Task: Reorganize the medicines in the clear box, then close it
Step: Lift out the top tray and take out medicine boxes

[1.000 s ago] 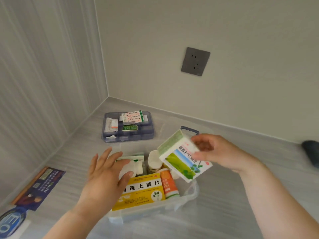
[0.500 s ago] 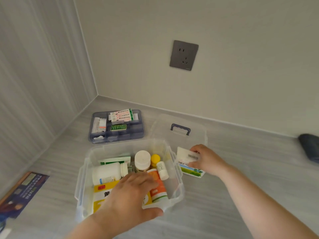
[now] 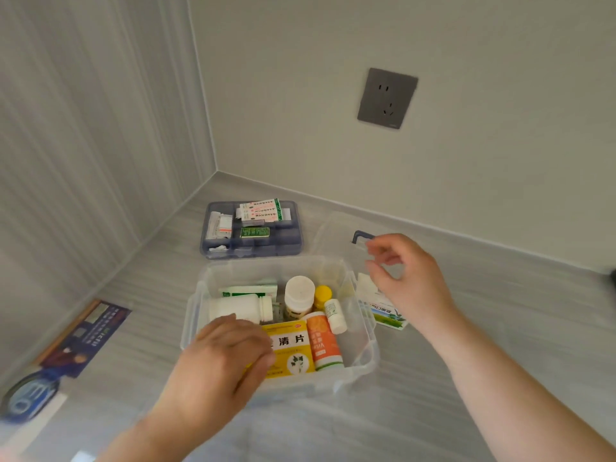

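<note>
The clear box (image 3: 365, 331) stands open on the grey counter. Inside lie a yellow carton (image 3: 293, 350), an orange tube (image 3: 322, 341), a white bottle on its side (image 3: 238, 306), a green and white carton (image 3: 248, 290), an upright white-capped bottle (image 3: 299, 295), a yellow-capped bottle (image 3: 322, 295) and a small white bottle (image 3: 334, 315). My left hand (image 3: 223, 365) rests palm down on the yellow carton's left part. My right hand (image 3: 405, 278) hovers empty, fingers loosely curled, above a white and green carton (image 3: 383, 311) lying on the counter right of the box.
The clear lid with a blue handle (image 3: 360, 236) lies behind the box. A blue divided tray (image 3: 251, 230) holding sachets sits at the back. A dark leaflet (image 3: 83, 338) lies at the left. Walls close off the back and left; a socket (image 3: 386, 98) is on the back wall.
My right hand set the white and green carton down on the counter right of the box and let go, lifting away. My left hand shifted left over the yellow carton.
</note>
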The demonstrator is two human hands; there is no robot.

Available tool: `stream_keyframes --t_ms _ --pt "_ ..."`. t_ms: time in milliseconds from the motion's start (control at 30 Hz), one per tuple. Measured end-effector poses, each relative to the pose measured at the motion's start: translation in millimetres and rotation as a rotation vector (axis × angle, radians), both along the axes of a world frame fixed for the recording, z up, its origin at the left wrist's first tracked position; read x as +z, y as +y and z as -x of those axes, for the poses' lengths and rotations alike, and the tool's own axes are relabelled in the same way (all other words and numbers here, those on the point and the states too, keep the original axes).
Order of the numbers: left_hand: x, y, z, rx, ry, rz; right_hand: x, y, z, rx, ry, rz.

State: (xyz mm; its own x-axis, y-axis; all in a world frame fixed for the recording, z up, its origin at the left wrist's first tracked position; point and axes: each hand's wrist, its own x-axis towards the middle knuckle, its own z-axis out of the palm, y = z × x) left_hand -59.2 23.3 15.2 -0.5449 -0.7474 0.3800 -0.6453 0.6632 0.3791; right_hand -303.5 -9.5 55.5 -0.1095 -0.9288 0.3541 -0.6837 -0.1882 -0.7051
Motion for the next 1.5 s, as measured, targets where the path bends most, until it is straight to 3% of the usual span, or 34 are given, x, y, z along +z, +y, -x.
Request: stream_keyframes --t_ms 67,167,367,533,767,933,1133,1367,1500 --pt "-5 4 -19 0.109 0.073 -0.012 9 4 -28 0.271 0.054 -0.224" --pt "-14 9 -33 0.150 0.113 0.061 -4 0 -65 0.527 0.319 -0.655" --pt "-33 15 -32 0.172 0.146 0.162 -38 -16 -101 0.509 0.658 -0.858" --pt "-38 14 -28 0.219 0.184 0.212 -40 -12 -107 0.510 0.734 -0.821" --pt "-44 14 -26 0.257 0.197 0.259 -25 -10 -91 0.490 0.446 -0.733" --pt "-41 15 -31 0.222 0.147 0.253 -5 -7 -67 0.421 0.095 -0.629" --pt "-33 22 -28 0.163 0.047 0.248 21 18 1 0.148 -0.438 -0.361" --pt "-13 31 20 -0.024 -0.002 0.160 -5 89 90 -0.276 -0.522 -0.270" --pt "-13 29 34 0.046 -0.100 0.157 -43 121 105 -0.322 -0.592 -0.516"
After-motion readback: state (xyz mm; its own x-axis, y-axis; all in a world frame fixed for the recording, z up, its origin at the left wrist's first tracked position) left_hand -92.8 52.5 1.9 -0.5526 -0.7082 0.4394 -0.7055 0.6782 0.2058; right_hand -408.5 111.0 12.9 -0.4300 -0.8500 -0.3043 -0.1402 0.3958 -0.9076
